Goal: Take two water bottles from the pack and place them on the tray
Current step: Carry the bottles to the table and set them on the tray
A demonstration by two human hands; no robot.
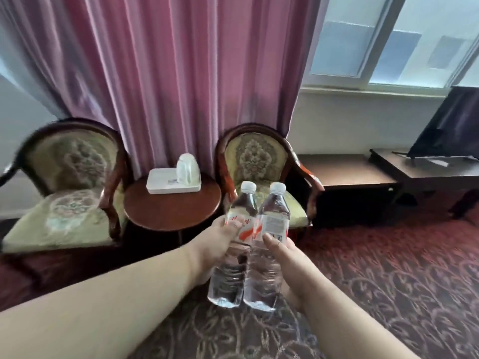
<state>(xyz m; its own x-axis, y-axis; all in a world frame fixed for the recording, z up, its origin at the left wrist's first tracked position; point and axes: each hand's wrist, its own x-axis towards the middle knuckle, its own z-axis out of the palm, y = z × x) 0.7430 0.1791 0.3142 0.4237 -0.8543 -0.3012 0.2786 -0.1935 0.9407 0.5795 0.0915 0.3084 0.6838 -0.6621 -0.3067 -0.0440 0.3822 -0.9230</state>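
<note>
Holding two bottles upright and side by side, touching, above the carpet (388, 268). My left hand (215, 246) is wrapped around the left bottle (233, 250) at its label; my right hand (287, 263) grips the right bottle (267, 252) likewise. Both caps are on. The tray (166, 183) sits on the round table (171, 208), beyond the bottles and to their left, well apart. Upturned glasses (187, 165) occupy the tray's right end. A chair (259, 164) stands directly behind the bottles.

Hotel rm: matching armchairs (254, 161), side table (171, 211) w/ tray (160, 186), TV (451, 125).
</note>
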